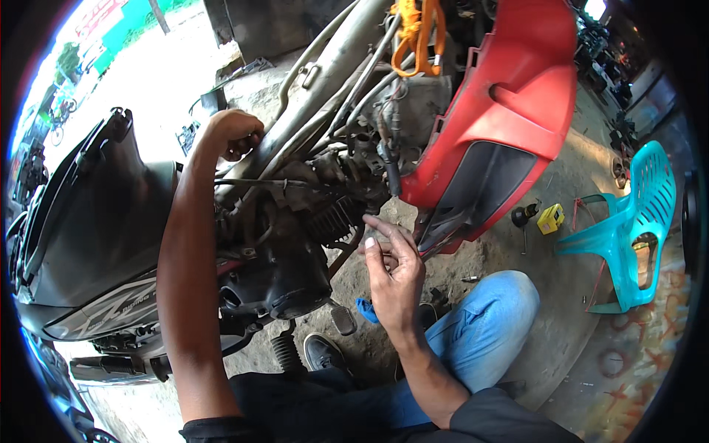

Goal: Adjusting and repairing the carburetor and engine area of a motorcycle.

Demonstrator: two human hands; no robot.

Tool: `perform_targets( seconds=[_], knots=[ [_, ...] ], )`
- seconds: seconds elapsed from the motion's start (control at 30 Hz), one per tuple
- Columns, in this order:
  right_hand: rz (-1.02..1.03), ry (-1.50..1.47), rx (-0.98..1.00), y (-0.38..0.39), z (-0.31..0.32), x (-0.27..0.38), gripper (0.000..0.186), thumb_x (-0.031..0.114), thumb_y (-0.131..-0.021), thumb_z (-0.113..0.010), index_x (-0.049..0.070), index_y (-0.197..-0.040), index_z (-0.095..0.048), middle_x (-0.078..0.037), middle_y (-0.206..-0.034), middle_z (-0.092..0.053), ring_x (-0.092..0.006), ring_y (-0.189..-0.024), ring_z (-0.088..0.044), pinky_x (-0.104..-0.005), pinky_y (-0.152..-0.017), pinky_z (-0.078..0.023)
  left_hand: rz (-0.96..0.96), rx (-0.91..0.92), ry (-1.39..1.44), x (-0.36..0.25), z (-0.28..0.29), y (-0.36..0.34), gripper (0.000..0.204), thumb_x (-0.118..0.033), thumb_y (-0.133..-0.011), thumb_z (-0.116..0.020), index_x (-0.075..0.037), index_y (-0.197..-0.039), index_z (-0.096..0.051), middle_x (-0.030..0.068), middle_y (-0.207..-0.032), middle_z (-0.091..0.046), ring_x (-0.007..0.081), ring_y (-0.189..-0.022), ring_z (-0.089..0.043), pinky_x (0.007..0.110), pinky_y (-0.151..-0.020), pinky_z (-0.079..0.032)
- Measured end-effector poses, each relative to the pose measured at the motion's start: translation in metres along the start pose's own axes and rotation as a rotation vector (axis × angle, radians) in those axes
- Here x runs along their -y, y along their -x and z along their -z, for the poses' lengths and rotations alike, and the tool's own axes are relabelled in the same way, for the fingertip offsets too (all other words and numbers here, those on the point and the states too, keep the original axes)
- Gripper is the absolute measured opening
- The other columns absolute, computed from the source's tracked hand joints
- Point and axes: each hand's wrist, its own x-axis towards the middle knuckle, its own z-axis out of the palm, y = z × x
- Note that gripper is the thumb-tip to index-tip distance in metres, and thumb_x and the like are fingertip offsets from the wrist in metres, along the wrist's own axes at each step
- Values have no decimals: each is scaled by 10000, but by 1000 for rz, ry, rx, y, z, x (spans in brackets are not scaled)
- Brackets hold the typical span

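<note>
A partly stripped motorcycle stands before me, its pale frame tube [325, 72] running up to the right. Against the lower part of that tube, my left hand [235, 134] is closed with its fingers curled; whatever is in them is hidden. My right hand [397, 269] is raised in front of the finned engine cylinder [336, 220], thumb and forefinger stretched apart, holding nothing visible. Below the cylinder is the dark engine cover [292, 277]. Cables and hoses [362, 92] run along the frame. A red leg shield [509, 103] flanks it on the right.
An orange hook [419, 44] hangs at the top. On the right stand a turquoise plastic chair [642, 221], a yellow box [551, 218] and a dark part [523, 215]. A blue cloth [366, 310] lies near my shoe [323, 353]. The black seat section [111, 229] fills the left.
</note>
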Motion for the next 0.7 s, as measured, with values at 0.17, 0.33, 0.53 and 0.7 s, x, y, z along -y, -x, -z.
perform_targets(
  seconds=[0.17, 0.33, 0.53, 0.7],
  knots=[
    [-28, -72, 125, -8, 42, 56, 250, 67, -917, -586, 46, -1153, -663, -105, -907, -723, -128, -721, -692, -270, -638, -536, -47, -117, -34, -8, -7, -2, 193, -219, -798, -619, -29, -775, -595, 70, -655, -535, 166, -490, -476, 363, -449, -432],
    [220, 249, 483, -25, 93, 69, 227, 114, -903, -619, 35, -1107, -677, -129, -908, -713, -161, -667, -682, -285, -631, -541, 78, -168, -72, 12, 17, -17, 169, -192, -862, -562, -54, -865, -659, 11, -648, -542, 79, -455, -376, 288, -411, -350],
    [355, 342, 672, -64, 129, 72, 239, 182, -906, -628, 33, -1087, -675, -168, -896, -692, -296, -783, -688, -378, -742, -544, -583, -437, -4, 32, 90, 39, 265, -263, -933, -487, -101, -1048, -663, -35, -715, -466, 52, -582, -386, 215, -456, -305],
    [362, 521, 922, -89, 130, 71, 290, 238, -911, -611, 27, -1104, -662, -181, -906, -686, -345, -859, -672, -414, -810, -530, -616, -828, -74, -30, 25, 139, 213, -149, -997, -434, -85, -1092, -613, -27, -674, -421, 65, -581, -337, 247, -516, -297]
  ],
)
